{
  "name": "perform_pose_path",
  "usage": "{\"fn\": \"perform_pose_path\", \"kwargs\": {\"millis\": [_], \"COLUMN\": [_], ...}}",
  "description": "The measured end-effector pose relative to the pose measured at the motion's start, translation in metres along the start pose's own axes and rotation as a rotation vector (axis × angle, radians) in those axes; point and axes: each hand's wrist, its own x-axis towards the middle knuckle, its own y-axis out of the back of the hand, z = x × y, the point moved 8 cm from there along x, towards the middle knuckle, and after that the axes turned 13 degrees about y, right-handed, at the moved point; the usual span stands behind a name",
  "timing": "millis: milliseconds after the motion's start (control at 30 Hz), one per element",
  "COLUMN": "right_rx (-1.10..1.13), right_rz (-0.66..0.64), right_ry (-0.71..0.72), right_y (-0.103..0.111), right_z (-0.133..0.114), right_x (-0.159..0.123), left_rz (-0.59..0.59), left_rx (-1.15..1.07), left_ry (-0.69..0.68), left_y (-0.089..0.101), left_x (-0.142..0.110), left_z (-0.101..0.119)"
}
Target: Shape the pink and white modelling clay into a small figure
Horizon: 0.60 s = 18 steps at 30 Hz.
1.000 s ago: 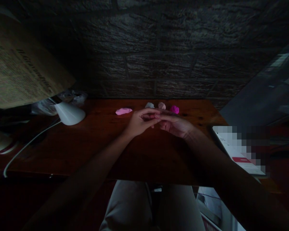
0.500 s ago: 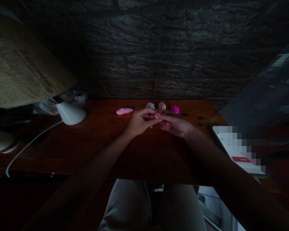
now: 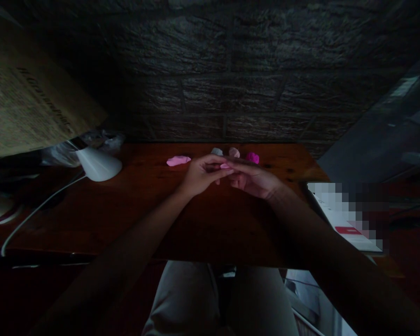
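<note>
Over the wooden table, my left hand and my right hand meet with their fingertips pressed around a small piece of pink modelling clay. The fingers hide most of that piece. Behind the hands lie a whitish lump of clay, a pale peach lump and a bright magenta lump. A longer light pink strip of clay rests left of my left hand.
A white lamp with a white cable and a printed brown paper bag stand at the left. The table runs up to a dark brick wall. A white and red box-like item lies at the right edge.
The view has shifted slightly. My fingers have moved a little on the pink clay, and more of it shows between them as a flatter shape.
</note>
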Motion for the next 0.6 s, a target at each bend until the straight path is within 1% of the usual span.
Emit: {"fn": "perform_pose_path", "kwargs": {"millis": [100, 200, 300, 367, 467, 600], "right_rx": [-0.02, -0.027, -0.024, -0.019, 0.006, 0.01], "right_rz": [-0.006, 0.021, 0.018, 0.012, 0.027, 0.018], "right_ry": [0.009, -0.007, -0.026, -0.034, -0.038, -0.032], "right_y": [-0.0001, 0.0049, 0.007, 0.0059, 0.0036, -0.0004], "right_z": [0.0001, 0.0031, 0.005, 0.0048, 0.0041, 0.0036], "right_x": [0.0, 0.0007, 0.0007, 0.0003, -0.0005, -0.0011], "left_rz": [0.005, -0.069, -0.135, -0.131, -0.096, -0.067], "left_rx": [0.0, -0.01, -0.026, -0.043, -0.069, -0.069], "left_ry": [0.005, 0.011, 0.028, 0.041, 0.053, 0.04], "left_y": [0.0017, -0.0027, -0.0068, -0.006, -0.0031, -0.0022], "left_x": [0.0007, 0.0008, 0.0004, 0.0006, 0.0012, 0.0013], "left_z": [0.0, -0.0002, 0.0003, 0.0008, 0.001, 0.0014]}}
